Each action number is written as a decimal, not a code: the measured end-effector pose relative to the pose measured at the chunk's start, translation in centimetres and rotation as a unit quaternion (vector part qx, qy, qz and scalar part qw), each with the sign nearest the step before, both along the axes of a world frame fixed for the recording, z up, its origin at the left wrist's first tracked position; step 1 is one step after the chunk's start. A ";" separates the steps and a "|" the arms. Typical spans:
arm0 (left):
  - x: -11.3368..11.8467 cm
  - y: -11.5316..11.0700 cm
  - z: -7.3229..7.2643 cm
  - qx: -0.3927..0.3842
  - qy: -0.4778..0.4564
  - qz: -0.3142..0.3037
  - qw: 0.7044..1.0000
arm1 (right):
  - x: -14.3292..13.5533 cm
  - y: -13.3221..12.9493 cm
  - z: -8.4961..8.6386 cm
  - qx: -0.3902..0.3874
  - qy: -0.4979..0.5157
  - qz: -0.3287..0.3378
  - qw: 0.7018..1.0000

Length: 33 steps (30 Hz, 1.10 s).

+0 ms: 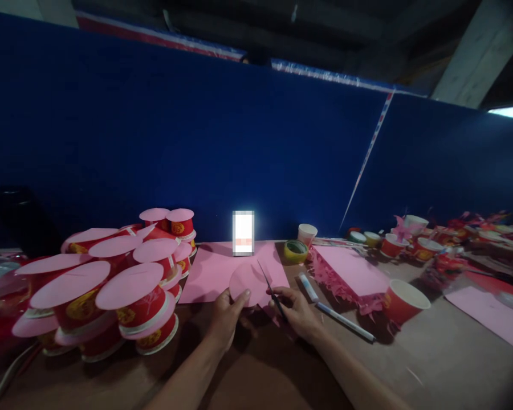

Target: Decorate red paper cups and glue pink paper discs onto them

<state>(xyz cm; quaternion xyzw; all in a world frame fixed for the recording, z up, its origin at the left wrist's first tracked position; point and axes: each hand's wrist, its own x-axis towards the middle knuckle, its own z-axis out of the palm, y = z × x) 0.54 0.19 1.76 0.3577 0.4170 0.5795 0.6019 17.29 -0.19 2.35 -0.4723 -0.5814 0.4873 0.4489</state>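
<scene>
My left hand point(227, 316) pinches the lower left edge of a round pink paper disc point(248, 280), thumb on top. In my right hand point(297, 310) is a pair of scissors point(268, 282), its dark blades pointing up and left beside the disc's right edge. A strip of pink paper hangs below the blades, partly hidden by my fingers. Behind the disc a larger pink sheet point(205, 276) lies flat on the table. A glue stick point(308, 287) and a white pen point(345, 322) rest just right of my right hand.
Stacked red paper cups point(147, 310) topped with pink discs crowd the left. To the right stand a tape roll point(296, 251), a stack of pink paper point(353, 270) over fringed pieces, and a red cup point(404, 304). A blurred-out bright phone-shaped object point(243, 230) leans against the blue partition point(239, 142).
</scene>
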 end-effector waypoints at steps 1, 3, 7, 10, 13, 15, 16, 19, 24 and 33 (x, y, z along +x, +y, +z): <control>0.0 0.0 0.0 -0.001 -0.003 -0.001 1.000 | 0.0 0.0 0.1 0.002 -0.003 -0.001 1.000; 0.0 0.0 0.0 -0.006 -0.008 -0.001 1.000 | -0.1 -0.1 0.3 0.000 -0.007 -0.003 1.000; -0.1 0.1 -0.1 -0.003 -0.007 0.002 1.000 | -0.2 -0.1 0.1 -0.004 -0.006 -0.006 1.000; -0.1 0.1 -0.2 0.001 -0.009 0.002 1.000 | -0.1 0.0 -0.2 0.005 -0.011 -0.011 1.000; -0.1 0.1 -0.1 -0.006 -0.010 0.005 1.000 | 0.1 0.1 -0.4 0.011 -0.011 -0.009 1.000; -0.1 0.1 -0.1 -0.008 -0.012 0.007 1.000 | 0.1 0.1 -0.5 0.004 -0.007 -0.004 1.000; -0.1 0.1 -0.1 -0.007 -0.014 0.007 1.000 | 0.1 0.1 -0.5 -0.002 -0.004 -0.003 1.000; -0.2 0.1 -0.2 0.008 -0.015 0.003 1.000 | 0.1 0.0 -0.3 -0.013 0.003 -0.006 1.000; -0.2 0.2 -0.4 0.006 -0.016 0.005 1.000 | -0.1 -0.1 0.0 -0.018 0.004 -0.007 1.000; -0.1 0.2 -0.3 -0.008 -0.037 0.013 0.999 | -0.2 -0.2 0.4 -0.018 0.001 -0.004 1.000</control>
